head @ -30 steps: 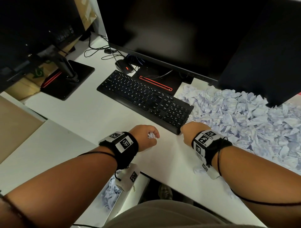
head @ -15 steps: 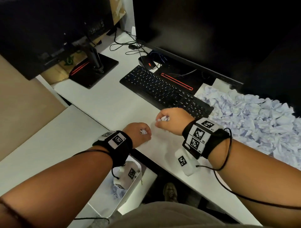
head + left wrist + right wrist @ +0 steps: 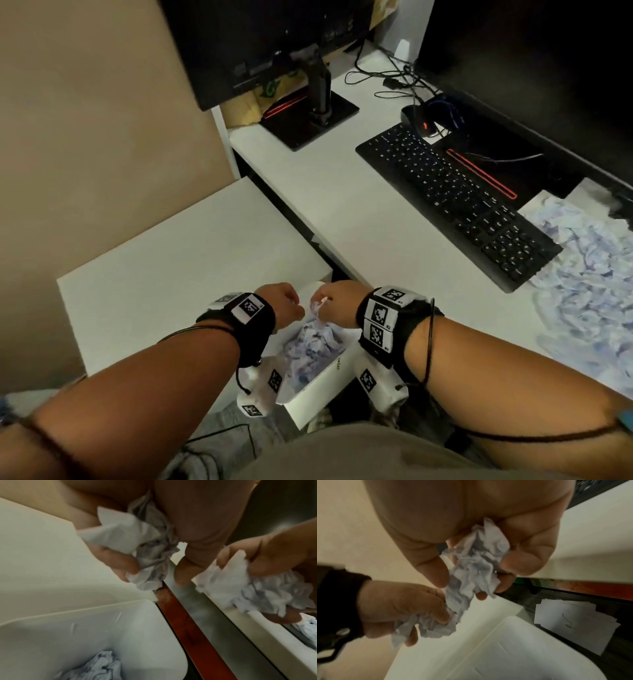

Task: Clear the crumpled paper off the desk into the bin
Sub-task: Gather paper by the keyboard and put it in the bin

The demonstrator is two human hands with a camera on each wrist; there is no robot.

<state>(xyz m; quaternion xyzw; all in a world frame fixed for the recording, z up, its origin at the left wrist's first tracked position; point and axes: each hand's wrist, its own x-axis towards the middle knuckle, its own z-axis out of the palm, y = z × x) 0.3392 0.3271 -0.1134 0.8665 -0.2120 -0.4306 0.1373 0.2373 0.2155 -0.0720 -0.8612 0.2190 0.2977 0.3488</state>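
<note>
Both hands hover side by side over the white bin (image 3: 317, 390) below the desk's front edge. My left hand (image 3: 286, 306) grips a ball of crumpled paper (image 3: 145, 550), fingers and thumb curled round it. My right hand (image 3: 334, 301) holds a second crumpled ball (image 3: 476, 566) in curled fingertips. The bin (image 3: 51, 635) holds several crumpled sheets (image 3: 313, 349). A big heap of crumpled paper (image 3: 589, 274) lies on the white desk (image 3: 359, 219) at the right.
A black keyboard (image 3: 455, 202) lies on the desk left of the heap, with a mouse (image 3: 419, 120), cables and two dark monitors behind. A lower white cabinet top (image 3: 178, 274) sits left of the bin. Flat white sheets (image 3: 573, 623) lie on the floor.
Both hands have moved left and down off the desk's edge to above the bin, each still holding its paper. The head view has swung left.
</note>
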